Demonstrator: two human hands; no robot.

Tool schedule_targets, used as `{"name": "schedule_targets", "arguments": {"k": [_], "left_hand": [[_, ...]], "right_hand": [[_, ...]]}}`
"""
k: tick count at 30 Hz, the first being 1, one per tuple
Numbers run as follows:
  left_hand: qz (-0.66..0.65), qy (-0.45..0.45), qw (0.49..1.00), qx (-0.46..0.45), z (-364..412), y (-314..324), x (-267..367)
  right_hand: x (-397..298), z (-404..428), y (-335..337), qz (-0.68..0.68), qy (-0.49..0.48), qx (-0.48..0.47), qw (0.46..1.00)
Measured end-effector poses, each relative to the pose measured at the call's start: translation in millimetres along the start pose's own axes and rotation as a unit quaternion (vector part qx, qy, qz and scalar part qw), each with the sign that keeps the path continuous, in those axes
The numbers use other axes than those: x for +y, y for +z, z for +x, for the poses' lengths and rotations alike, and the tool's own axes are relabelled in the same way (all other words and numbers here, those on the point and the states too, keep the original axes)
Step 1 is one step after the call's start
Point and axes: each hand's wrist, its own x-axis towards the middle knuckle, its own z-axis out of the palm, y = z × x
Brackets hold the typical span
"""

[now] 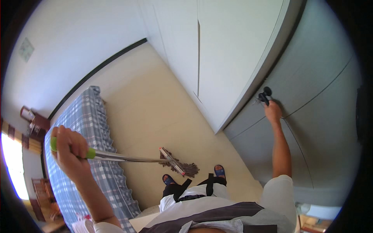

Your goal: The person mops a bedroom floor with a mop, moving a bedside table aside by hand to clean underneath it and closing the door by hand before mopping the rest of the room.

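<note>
My left hand [70, 148] is closed round the green grip of a mop with a metal pole [128, 158]. The mop head [177, 164], with grey-brown strands, rests on the floor just in front of my feet. My right hand [273, 110] is at the black door handle [265, 95] of a grey door [314, 87], its fingers closed on the lower end of the lever. Something thin and metallic, perhaps keys, hangs beside the handle.
A bed with a blue checked, ruffled cover [96, 139] stands at the left. White cabinet doors [227, 52] rise ahead, beside the grey door. A small dark-red cabinet [39, 125] stands beyond the bed, and wooden furniture [43, 189] is at the lower left.
</note>
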Motion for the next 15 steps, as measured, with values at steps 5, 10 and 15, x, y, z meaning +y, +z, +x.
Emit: {"name": "schedule_targets", "arguments": {"k": [5, 10, 15], "left_hand": [[-0.077, -0.113, 0.987, -0.087, 23, -38, -46], [-0.041, -0.157, 0.976, -0.143, 9, -62, -80], [-0.055, -0.132, 0.972, -0.188, 3, -75, -83]], "right_hand": [[-48, -99, -39, -0.078, 0.023, -0.031, 0.996], [-56, -204, -43, -0.050, -0.049, -0.062, 0.996], [-58, -309, -56, -0.004, -0.078, -0.018, 0.997]]}}
